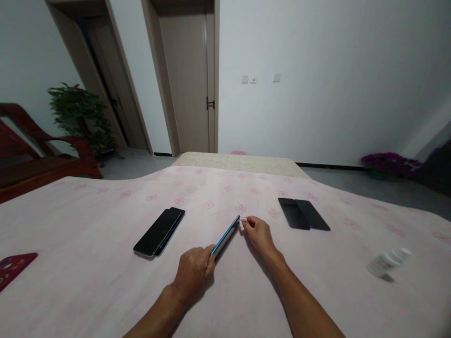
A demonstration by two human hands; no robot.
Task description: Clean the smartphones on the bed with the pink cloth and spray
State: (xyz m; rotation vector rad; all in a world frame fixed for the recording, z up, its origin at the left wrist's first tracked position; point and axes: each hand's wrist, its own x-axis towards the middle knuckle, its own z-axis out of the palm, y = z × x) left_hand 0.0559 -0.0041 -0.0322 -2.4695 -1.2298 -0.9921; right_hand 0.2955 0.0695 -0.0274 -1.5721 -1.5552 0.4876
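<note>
Open cloth (88, 291) — phones (159, 232) left, panels (303, 214) right

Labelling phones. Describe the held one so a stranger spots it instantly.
On the pink flowered tablecloth, look mid-table, between the stacked phones on the left and the two dark slabs on the right. The phone is tipped on its long edge, blue rim showing, left hand at its near end, right hand at its far end; the others lie flat.

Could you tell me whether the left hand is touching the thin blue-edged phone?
Touching. The head view shows the left hand gripping the near end of the thin blue-edged phone, with no gap between them.
</note>
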